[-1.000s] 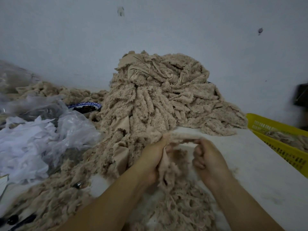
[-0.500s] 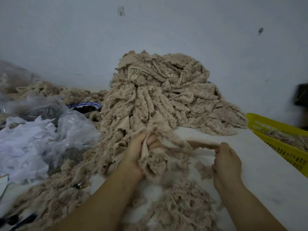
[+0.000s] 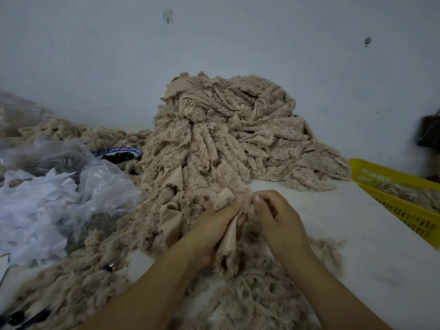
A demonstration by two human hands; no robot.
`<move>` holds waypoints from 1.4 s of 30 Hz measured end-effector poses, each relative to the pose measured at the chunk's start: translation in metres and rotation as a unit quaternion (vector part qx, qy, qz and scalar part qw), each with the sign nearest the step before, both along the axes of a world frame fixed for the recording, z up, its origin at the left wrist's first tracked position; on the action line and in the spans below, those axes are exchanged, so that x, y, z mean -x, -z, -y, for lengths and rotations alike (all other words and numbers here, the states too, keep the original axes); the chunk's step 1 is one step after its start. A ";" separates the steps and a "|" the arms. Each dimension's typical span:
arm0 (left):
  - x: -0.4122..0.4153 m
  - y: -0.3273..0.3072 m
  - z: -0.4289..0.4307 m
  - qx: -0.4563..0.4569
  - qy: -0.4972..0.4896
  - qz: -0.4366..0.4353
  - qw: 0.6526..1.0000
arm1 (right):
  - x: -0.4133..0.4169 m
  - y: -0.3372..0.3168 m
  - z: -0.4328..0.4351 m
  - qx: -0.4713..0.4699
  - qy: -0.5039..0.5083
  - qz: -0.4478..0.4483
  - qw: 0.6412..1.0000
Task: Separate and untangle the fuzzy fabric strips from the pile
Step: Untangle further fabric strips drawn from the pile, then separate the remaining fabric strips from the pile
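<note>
A tall pile of beige fuzzy fabric strips [image 3: 221, 139] rises against the wall at the centre. Loose strips spill from it toward me across the white table [image 3: 333, 222]. My left hand [image 3: 214, 227] grips a bunch of strips [image 3: 228, 239], smooth backing showing between its fingers. My right hand [image 3: 278, 217] sits right beside it, fingertips pinching the fuzzy end of the same bunch at the top. A heap of separated fuzzy strips [image 3: 257, 294] lies under and in front of both hands.
Crumpled clear plastic and white scraps [image 3: 54, 194] fill the left side. A blue-rimmed bowl [image 3: 119, 156] sits behind them. A yellow plastic basket [image 3: 400, 198] holding strips stands at the right edge. Dark scissor handles [image 3: 21, 317] lie at the bottom left.
My hands were pulled apart with a strip stretched between them; now my right hand has come back left to meet my left hand at the bunch.
</note>
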State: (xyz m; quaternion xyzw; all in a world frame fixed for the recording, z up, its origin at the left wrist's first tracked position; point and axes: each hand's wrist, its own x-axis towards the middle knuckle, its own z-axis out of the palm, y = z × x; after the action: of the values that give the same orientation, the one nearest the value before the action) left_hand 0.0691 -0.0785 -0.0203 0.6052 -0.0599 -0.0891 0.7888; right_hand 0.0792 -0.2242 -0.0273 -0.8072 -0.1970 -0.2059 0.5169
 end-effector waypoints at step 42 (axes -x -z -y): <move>-0.026 -0.005 -0.021 0.289 -0.124 -0.071 0.947 | -0.014 -0.001 0.021 -0.236 0.008 -0.195 0.952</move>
State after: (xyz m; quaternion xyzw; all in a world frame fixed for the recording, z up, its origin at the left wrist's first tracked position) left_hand 0.0951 -0.0577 -0.0154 0.3458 0.0482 -0.0120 0.9370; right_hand 0.0932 -0.2450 -0.0259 -0.6885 -0.0317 -0.0898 0.7189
